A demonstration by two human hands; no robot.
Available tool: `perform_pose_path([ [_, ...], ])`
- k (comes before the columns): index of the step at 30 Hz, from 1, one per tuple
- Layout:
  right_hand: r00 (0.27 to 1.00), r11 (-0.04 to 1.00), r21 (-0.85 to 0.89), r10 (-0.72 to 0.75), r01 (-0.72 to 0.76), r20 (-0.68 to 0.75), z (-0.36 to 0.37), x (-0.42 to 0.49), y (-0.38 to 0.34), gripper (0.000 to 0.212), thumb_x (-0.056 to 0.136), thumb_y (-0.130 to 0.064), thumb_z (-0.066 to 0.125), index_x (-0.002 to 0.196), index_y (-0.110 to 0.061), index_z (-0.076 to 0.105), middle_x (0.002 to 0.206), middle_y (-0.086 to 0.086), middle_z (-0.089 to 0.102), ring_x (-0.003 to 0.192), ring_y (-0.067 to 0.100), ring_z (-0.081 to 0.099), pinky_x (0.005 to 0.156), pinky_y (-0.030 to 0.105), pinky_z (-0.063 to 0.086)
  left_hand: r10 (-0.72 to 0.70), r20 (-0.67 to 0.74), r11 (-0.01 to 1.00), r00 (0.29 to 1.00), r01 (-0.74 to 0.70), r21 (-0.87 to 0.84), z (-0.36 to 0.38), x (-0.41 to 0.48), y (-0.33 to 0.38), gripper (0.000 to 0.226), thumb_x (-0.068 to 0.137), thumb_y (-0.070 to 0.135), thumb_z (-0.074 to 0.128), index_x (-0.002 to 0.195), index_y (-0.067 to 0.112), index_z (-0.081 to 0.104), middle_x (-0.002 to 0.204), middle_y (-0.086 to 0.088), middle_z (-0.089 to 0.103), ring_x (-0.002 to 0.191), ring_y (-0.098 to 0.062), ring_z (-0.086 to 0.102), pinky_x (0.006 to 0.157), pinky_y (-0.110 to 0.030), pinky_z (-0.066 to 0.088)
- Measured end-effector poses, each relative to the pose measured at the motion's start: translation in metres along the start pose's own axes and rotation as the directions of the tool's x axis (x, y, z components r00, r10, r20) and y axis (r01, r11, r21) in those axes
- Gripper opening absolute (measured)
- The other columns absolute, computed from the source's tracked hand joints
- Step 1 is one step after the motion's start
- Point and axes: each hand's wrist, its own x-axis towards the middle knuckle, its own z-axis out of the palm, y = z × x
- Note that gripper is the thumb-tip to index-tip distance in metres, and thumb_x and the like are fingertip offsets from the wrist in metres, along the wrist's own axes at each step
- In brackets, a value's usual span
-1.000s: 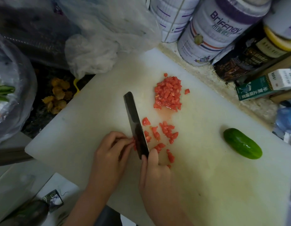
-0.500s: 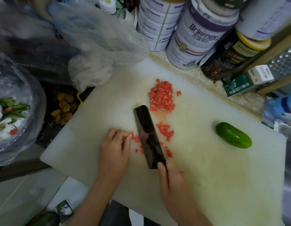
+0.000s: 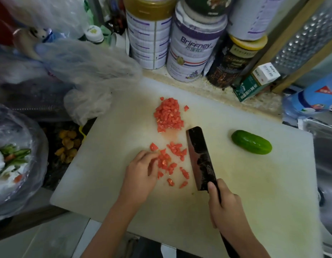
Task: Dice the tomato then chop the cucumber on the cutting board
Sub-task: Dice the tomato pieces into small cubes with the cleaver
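On the white cutting board a heap of diced tomato lies toward the back. Loose tomato pieces are scattered nearer to me. My left hand rests on the board with its curled fingertips touching those loose pieces. My right hand grips the handle of a dark cleaver, whose blade stands just right of the loose pieces. A whole green cucumber lies on the board's right side, apart from both hands.
Tall tins and jars line the back edge of the board. A crumpled plastic bag overlaps the board's back left corner. A bagged bowl of vegetable scraps sits at the left. A metal sink borders the right.
The cleaver has moved from left of the loose tomato pieces to their right side. My left hand now touches the scattered pieces. The camera view has shifted.
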Motion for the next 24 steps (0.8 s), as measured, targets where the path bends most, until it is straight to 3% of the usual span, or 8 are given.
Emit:
perform_pose_path([
  [2, 1.0, 1.0, 0.008, -0.003, 0.003, 0.004, 0.008, -0.002, 0.0, 0.014, 0.097, -0.031, 0.042, 0.091, -0.02, 0.048, 0.047, -0.001, 0.046, 0.039, 0.023, 0.047, 0.044, 0.043, 0.045, -0.004, -0.104, 0.999, 0.995, 0.008, 0.035, -0.003, 0.002, -0.003, 0.024, 0.085, -0.001, 0.065, 0.107, 0.008, 0.07, 0.099, -0.003, 0.062, 0.08, -0.017, 0.061, 0.079, -0.022, 0.047],
  [4, 1.0, 1.0, 0.0, -0.011, 0.011, 0.004, 0.015, -0.002, 0.0, 0.02, 0.097, -0.031, 0.042, 0.098, -0.014, 0.052, 0.049, 0.0, 0.045, 0.041, 0.023, 0.043, 0.044, 0.038, 0.038, -0.002, -0.174, 0.995, 0.985, 0.019, 0.1, -0.005, 0.004, -0.007, 0.027, 0.088, 0.01, 0.06, 0.113, 0.005, 0.066, 0.109, -0.009, 0.059, 0.098, -0.023, 0.057, 0.092, -0.021, 0.04],
  [7, 0.999, 0.998, -0.047, -0.049, 0.05, 0.022, 0.015, -0.003, -0.002, 0.021, 0.097, -0.031, 0.047, 0.097, -0.011, 0.054, 0.05, -0.001, 0.043, 0.046, 0.027, 0.044, 0.048, 0.039, 0.031, 0.027, -0.086, 0.992, 0.996, -0.016, 0.126, 0.002, 0.007, -0.011, 0.047, 0.095, 0.029, 0.047, 0.133, 0.001, 0.053, 0.136, -0.015, 0.05, 0.128, -0.024, 0.04, 0.11, -0.021, 0.023],
  [10, 0.998, 0.996, -0.056, -0.065, 0.065, -0.005, 0.007, -0.004, -0.003, 0.018, 0.096, -0.028, 0.05, 0.095, -0.011, 0.055, 0.05, -0.002, 0.042, 0.048, 0.032, 0.048, 0.047, 0.04, 0.033, 0.06, 0.028, 0.991, 0.998, -0.063, 0.12, 0.015, 0.006, -0.007, 0.061, 0.098, 0.039, 0.031, 0.145, 0.001, 0.039, 0.152, -0.011, 0.037, 0.142, -0.021, 0.028, 0.118, -0.026, 0.015],
  [14, 0.997, 0.999, -0.029, -0.019, 0.016, -0.074, 0.01, 0.002, 0.002, 0.019, 0.098, -0.028, 0.048, 0.093, -0.011, 0.055, 0.047, -0.005, 0.037, 0.04, 0.018, 0.034, 0.046, 0.032, 0.028, 0.099, 0.078, 0.988, 0.992, -0.107, 0.106, 0.03, 0.002, -0.001, 0.061, 0.1, 0.041, 0.023, 0.147, 0.004, 0.035, 0.156, -0.002, 0.028, 0.147, -0.015, 0.018, 0.12, -0.023, 0.007],
  [16, 0.997, 0.998, -0.035, -0.061, 0.059, -0.052, 0.015, 0.0, -0.003, 0.031, 0.099, -0.04, 0.04, 0.094, -0.013, 0.054, 0.05, 0.0, 0.044, 0.044, 0.023, 0.042, 0.046, 0.033, 0.031, 0.085, 0.074, 0.995, 0.994, -0.089, 0.054, 0.033, 0.001, 0.001, 0.059, 0.1, 0.04, 0.025, 0.146, 0.004, 0.039, 0.154, -0.006, 0.035, 0.146, -0.015, 0.023, 0.12, -0.024, 0.012],
  [19, 0.995, 0.995, -0.043, -0.092, 0.094, 0.028, 0.018, -0.005, -0.015, 0.026, 0.101, -0.039, 0.036, 0.106, -0.019, 0.051, 0.061, 0.003, 0.054, 0.059, 0.026, 0.053, 0.055, 0.035, 0.032, 0.112, 0.075, 0.994, 0.991, -0.113, 0.01, 0.031, -0.002, 0.002, 0.057, 0.101, 0.038, 0.027, 0.143, 0.004, 0.044, 0.15, -0.009, 0.042, 0.141, -0.012, 0.029, 0.117, -0.016, 0.013],
  [24, 0.996, 0.995, -0.037, -0.088, 0.087, -0.021, 0.01, -0.006, -0.007, 0.024, 0.098, -0.032, 0.044, 0.103, -0.012, 0.057, 0.049, -0.004, 0.044, 0.045, 0.022, 0.044, 0.048, 0.032, 0.029, 0.096, 0.033, 0.995, 0.995, -0.095, -0.024, 0.02, 0.001, 0.003, 0.059, 0.099, 0.041, 0.027, 0.143, 0.007, 0.044, 0.149, -0.005, 0.042, 0.138, -0.004, 0.028, 0.114, -0.01, 0.013],
])
